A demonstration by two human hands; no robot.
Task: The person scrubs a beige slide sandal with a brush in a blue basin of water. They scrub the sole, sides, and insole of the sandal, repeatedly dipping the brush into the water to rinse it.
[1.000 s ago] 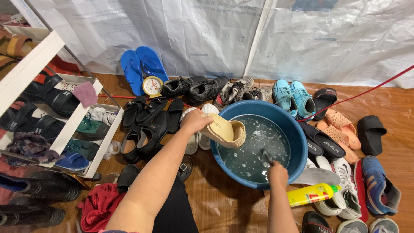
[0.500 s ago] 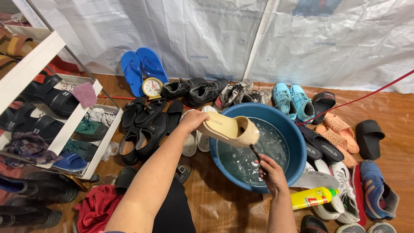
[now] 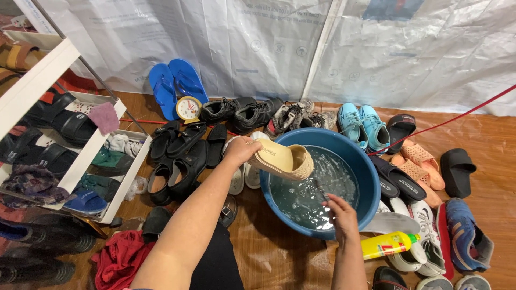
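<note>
While my left hand (image 3: 240,152) grips the beige slipper (image 3: 283,159) by its heel end, fingers clenched around the sole's edge, I hold it tilted over the blue basin (image 3: 371,180) so that whatever drips off it lands in the soapy water (image 3: 309,188) and not on the wooden floor (image 3: 279,258). The slipper hangs above the basin's near-left rim, clear of the water, its open toe pointing right. My right hand (image 3: 339,209) sits over the basin's front edge, fingers closed around a thin dark handle, a brush (image 3: 321,189) I judge, whose far end reaches toward the water; I cannot make out its head. The basin stands in the middle of the shoes, so every pair is within arm's reach: black sandals (image 3: 180,156) to the left, turquoise sneakers (image 3: 363,126) behind, orange slippers (image 3: 416,164) to the right. A yellow bottle (image 3: 388,245) lies on its side just right of the basin, near my working hand. A small clock (image 3: 188,109) leans by the blue flip-flops (image 3: 174,86) at the plastic sheet.
</note>
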